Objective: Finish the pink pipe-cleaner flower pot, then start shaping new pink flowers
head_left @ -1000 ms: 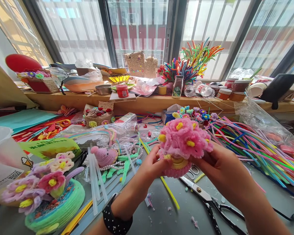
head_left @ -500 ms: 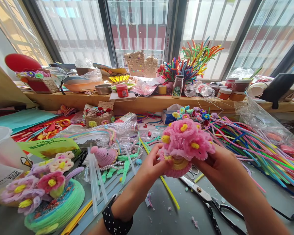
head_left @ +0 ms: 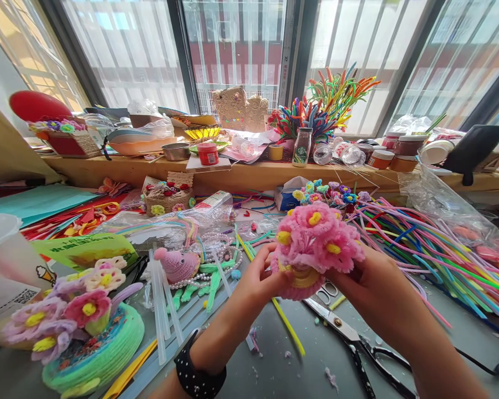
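Between my hands is a pink pipe-cleaner flower pot point(head_left: 311, 244), with fuzzy pink blooms, yellow centres and a yellow band above a pink base. My left hand point(head_left: 261, 280) grips its left side, thumb on the yellow band. My right hand point(head_left: 363, 277) holds the right side, its fingertips partly hidden behind the petals. The pot is raised over the grey table. Below it lie large black-handled scissors point(head_left: 345, 330), opened a little, and a yellow pipe cleaner point(head_left: 289, 327). A black polka-dot band point(head_left: 199, 366) circles my left wrist.
At lower left sits a green pipe-cleaner base with flowers point(head_left: 100, 346), beside a plastic cup point(head_left: 0, 266). Clear glue sticks point(head_left: 162, 305) and a pink crocheted cone point(head_left: 178, 266) lie nearby. Loose pipe cleaners point(head_left: 432, 255) spread at right. Jars and a glass bottle point(head_left: 302, 148) line the sill.
The pink flower pot has tilted very slightly in my hands, its blooms shifting a little. Both hands keep their hold and nearly the same place.
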The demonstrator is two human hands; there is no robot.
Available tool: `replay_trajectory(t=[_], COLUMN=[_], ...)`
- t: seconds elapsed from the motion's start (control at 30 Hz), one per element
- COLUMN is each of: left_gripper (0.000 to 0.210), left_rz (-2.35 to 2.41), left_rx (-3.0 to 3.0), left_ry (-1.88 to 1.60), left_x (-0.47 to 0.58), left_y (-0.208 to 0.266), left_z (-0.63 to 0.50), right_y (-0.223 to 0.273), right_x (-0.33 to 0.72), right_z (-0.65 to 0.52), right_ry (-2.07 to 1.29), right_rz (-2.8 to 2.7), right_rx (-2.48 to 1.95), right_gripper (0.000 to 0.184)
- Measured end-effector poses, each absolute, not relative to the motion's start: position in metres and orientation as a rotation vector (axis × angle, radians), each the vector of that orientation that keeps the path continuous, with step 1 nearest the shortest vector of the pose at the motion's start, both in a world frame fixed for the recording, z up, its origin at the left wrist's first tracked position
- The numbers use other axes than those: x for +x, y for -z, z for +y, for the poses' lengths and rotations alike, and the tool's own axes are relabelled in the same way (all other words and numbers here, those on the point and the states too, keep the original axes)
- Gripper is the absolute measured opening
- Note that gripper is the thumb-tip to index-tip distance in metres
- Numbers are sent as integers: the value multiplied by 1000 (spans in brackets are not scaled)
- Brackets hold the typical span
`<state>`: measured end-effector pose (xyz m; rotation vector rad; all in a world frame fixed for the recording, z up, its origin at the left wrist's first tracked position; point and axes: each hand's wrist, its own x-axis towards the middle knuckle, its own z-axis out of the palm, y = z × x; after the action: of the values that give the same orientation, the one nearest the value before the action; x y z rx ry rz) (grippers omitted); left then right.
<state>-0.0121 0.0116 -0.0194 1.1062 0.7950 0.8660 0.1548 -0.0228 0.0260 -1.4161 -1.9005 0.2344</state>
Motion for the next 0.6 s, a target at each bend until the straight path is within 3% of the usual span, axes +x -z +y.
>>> replay_trajectory(t=[0.3,0.6], left_gripper=[56,54], left_rz=[811,822], left_rx=[1035,920], left_ry=[-853,-876], left_x=[-10,-8], left_y=[12,1], left_z=[10,4], right_y=[-25,-24], right_x=[152,151], right_z=[-23,-26], right_ry=[-188,-252], right_rz=[-1890,-1533], right_rx=[-1437,-1471], right_gripper=[7,18])
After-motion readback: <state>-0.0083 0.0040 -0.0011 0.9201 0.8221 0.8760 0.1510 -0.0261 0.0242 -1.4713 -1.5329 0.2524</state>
